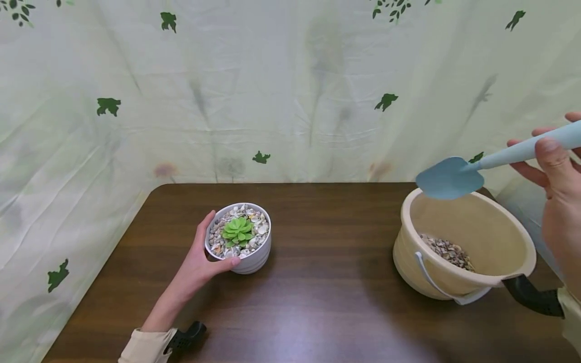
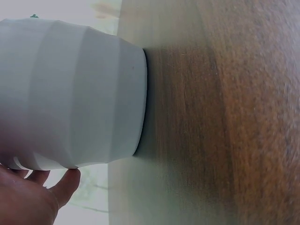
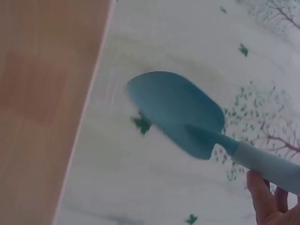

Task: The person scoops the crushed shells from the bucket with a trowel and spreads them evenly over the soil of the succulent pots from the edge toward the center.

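Note:
At the left of the table, my left hand (image 1: 194,269) holds a ribbed white flowerpot (image 1: 259,258), thumb at the near side and fingers round the left side. In the pot a green succulent (image 1: 238,231) is ringed by pale shell or pebble pieces. The left wrist view has the flowerpot (image 2: 75,93) resting on the table, fingertips against its wall. My right hand (image 1: 563,181) grips a light blue garden trowel (image 1: 449,177) by its handle, blade raised over the far rim of a beige bucket (image 1: 404,252). No load shows on the trowel blade (image 3: 178,110).
Small shell or gravel pieces (image 1: 447,251) lie at the bottom of the bucket, whose white handle (image 1: 431,282) hangs down in front. The dark wooden table (image 1: 317,242) ends at a pale leaf-print curtain (image 1: 290,91). Each wrist carries a black strap piece.

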Demonstrator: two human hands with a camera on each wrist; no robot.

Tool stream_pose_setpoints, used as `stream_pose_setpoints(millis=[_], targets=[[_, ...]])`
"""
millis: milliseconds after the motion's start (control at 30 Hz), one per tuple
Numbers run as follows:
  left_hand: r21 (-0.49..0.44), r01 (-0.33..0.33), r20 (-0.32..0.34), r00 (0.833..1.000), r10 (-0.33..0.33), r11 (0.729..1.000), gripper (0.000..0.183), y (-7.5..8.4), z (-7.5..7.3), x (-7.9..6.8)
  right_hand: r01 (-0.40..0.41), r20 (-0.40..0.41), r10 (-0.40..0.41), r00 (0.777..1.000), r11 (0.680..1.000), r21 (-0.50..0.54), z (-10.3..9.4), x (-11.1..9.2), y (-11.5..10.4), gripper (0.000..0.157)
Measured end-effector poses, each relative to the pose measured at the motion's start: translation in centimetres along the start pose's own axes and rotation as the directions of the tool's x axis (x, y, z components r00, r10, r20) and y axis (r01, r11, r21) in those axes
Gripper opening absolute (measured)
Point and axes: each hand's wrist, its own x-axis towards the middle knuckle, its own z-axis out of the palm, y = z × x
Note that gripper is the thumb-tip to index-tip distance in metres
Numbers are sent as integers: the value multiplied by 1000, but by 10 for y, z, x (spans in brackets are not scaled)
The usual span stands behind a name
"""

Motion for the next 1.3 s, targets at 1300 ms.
stream_pose_setpoints(millis=[1300], targets=[[-49,6,-14,1000,-7,999,107,-3,3,-1,-263,349,754,557,559,-787,-69,3,72,49]])
